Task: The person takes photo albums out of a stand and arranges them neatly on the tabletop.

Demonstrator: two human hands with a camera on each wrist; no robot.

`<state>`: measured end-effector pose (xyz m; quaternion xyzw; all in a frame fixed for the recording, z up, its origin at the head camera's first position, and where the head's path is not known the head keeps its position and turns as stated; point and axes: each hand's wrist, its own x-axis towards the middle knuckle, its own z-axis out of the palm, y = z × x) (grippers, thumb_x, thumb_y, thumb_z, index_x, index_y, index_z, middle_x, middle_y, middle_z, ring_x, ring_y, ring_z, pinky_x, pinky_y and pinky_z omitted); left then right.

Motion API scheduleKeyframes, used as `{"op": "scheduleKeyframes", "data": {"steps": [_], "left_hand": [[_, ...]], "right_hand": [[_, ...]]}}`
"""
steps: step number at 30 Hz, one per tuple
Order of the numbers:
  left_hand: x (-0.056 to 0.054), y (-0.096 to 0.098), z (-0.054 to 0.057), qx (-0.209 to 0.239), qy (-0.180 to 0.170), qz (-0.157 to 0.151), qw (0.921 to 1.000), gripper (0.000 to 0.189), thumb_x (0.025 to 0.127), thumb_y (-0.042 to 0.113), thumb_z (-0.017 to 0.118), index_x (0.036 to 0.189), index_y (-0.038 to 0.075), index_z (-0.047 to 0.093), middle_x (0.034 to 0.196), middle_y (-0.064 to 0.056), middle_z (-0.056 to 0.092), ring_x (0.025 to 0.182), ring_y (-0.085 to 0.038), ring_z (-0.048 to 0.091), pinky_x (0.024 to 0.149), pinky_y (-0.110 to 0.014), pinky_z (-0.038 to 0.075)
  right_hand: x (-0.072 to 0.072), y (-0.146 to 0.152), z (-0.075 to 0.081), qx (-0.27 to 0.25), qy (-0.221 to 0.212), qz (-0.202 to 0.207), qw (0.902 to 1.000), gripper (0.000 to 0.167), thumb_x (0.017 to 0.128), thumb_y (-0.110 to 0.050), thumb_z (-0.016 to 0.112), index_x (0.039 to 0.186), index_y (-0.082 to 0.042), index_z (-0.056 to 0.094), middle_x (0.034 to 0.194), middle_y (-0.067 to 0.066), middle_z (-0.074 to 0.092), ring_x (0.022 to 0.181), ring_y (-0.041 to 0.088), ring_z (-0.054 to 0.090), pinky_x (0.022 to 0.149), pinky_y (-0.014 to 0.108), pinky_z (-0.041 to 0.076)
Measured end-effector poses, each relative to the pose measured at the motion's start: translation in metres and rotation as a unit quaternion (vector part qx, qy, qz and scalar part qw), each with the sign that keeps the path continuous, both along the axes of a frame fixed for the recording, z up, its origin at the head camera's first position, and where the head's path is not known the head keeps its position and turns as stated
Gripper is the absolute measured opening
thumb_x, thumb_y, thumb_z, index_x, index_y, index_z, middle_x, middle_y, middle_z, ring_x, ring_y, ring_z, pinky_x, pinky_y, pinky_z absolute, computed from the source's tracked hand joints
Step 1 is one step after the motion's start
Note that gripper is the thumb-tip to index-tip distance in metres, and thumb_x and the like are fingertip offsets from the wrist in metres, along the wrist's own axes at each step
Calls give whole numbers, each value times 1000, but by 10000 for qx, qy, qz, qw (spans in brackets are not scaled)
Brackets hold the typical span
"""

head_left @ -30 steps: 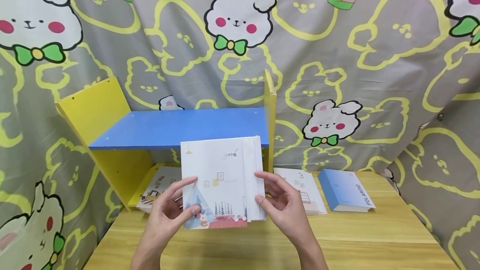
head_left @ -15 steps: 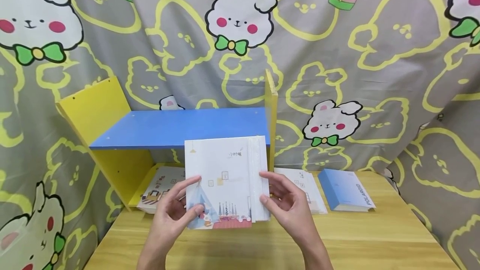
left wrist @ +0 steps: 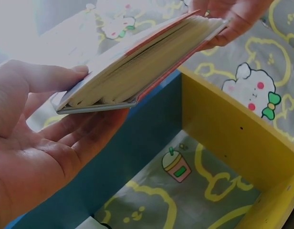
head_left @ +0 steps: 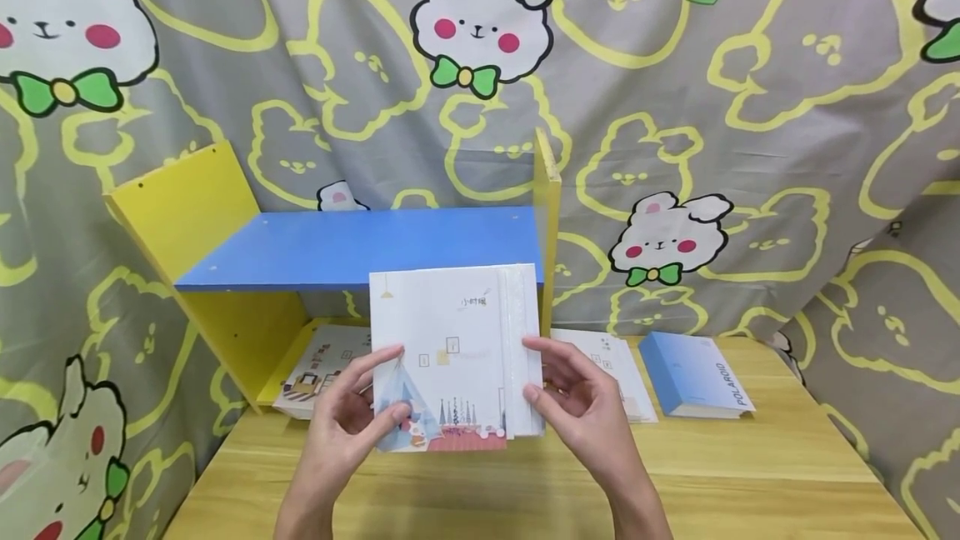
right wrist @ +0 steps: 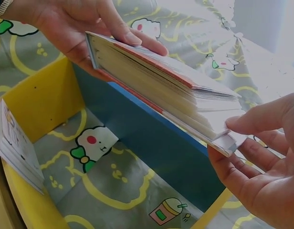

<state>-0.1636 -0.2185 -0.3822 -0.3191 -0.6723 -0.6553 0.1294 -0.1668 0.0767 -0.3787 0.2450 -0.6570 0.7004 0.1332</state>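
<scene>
1. A yellow-and-blue panelled shelf [head_left: 360, 248] stands behind my hold.
2. The white, square, hardcover book with a pastel room illustration [head_left: 435, 311], raised before the shelf, sits slightly farther right than a second ago.
3. My left hand [head_left: 341, 419] and right hand [head_left: 583, 407] pinch its opposite sides.

The book [head_left: 457, 357] looks paper, the tabletop [head_left: 480, 494] wooden.

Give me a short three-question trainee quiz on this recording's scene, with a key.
1. True or false: the left grip and right grip both hold the white square illustrated book.
2. Which word is on the blue-and-white rectangular book on the pale wooden table? A) CAMERA B) POLAROID C) ALBUM
3. Fill in: the flat blue board spans between two upright ___ panels.

Key: 1. True. 2. B. 3. Yellow.
</scene>
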Motion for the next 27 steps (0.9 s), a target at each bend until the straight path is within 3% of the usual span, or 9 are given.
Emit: {"op": "scheduleKeyframes", "data": {"steps": [11,14,18,27], "left_hand": [[1,2,1,81,191,-70,9998,60,92,-20,60,149,-8,43,94,-9,66,69,-18,66,41,-34,39],[0,5,1,145,288,-106,9994,60,92,-21,60,148,-9,43,96,-9,66,71,-18,66,44,-31,46],[-3,12,1,207,292,-171,9992,60,93,-20,59,150,-7,42,97,-10,65,77,-19,68,57,-31,58],[-2,21,-3,192,217,-80,9995,60,94,-18,59,151,-4,42,98,-11,64,78,-16,67,62,-32,61]], "right_hand": [[3,1,2,-40,-45,15,10000,47,93,7,70,138,-6,61,130,17,67,105,29,70,84,37,62],[4,2,3,-48,36,-5,10000,47,93,8,70,138,-5,61,129,18,66,104,28,70,84,36,62],[4,5,5,-159,213,-80,9996,48,92,11,69,138,-2,60,129,20,66,102,28,70,85,35,61],[7,9,4,-239,234,-111,9994,49,90,14,69,137,2,59,127,21,66,100,27,70,82,34,62]]}}
